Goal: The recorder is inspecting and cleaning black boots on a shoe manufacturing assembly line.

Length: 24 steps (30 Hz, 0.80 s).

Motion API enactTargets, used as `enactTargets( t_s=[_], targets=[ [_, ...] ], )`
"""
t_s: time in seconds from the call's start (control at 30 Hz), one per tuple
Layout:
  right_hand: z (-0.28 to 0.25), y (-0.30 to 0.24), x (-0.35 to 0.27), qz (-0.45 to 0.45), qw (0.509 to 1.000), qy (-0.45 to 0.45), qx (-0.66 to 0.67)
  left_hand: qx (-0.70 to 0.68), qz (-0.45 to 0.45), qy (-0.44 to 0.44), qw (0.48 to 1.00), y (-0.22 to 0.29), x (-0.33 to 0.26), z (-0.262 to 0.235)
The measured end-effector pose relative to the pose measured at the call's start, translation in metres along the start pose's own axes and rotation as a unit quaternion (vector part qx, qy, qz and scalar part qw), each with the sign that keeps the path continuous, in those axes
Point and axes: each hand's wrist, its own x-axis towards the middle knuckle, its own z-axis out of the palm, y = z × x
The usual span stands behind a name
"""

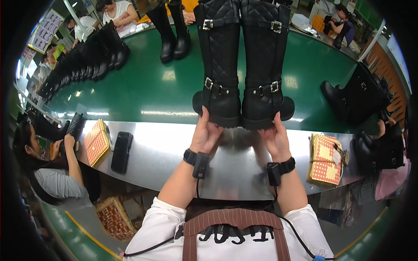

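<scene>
Two tall black boots with quilted shafts, straps and silver buckles stand side by side in front of me, backs and heels facing me. My left hand (pixel 205 135) grips the left boot (pixel 222 56) low at its heel, the thumb up along the side and the fingers under the sole. In the same way my right hand (pixel 275 137) holds the right boot (pixel 263 56), its fingers partly hidden beneath the sole. The heels are over the border between the green belt (pixel 152 95) and the steel tabletop (pixel 174 152). Their shaft tops run out of the picture.
Several black boots (pixel 87 61) line the belt at left; another pair (pixel 174 39) stands farther back. More boots (pixel 361 93) are at right. A phone (pixel 122 152) and sticker sheets (pixel 96 142) lie left, another sticker stack (pixel 325 158) right. Co-workers sit on both sides.
</scene>
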Motion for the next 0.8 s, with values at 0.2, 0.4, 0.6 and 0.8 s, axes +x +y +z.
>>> enactTargets(
  t_s=[0.2,0.4,0.6,0.8],
  targets=[
    [0.0036,-0.0003,-0.0001,-0.004,1.0,0.019,-0.002,0.028,0.032,0.04,0.998,-0.0011,-0.0024,0.0078],
    [0.0022,-0.0008,0.0001,-0.021,0.999,0.027,0.006,0.04,0.037,0.048,0.997,-0.0005,-0.003,0.0097],
    [0.0004,-0.0013,0.0013,-0.015,1.0,0.022,0.016,0.038,0.043,0.046,0.997,-0.0022,-0.0025,0.0083],
    [0.0013,-0.0002,0.0007,-0.02,0.998,0.045,0.026,0.014,0.031,0.039,0.999,-0.0018,-0.0008,0.0034]
  ],
)
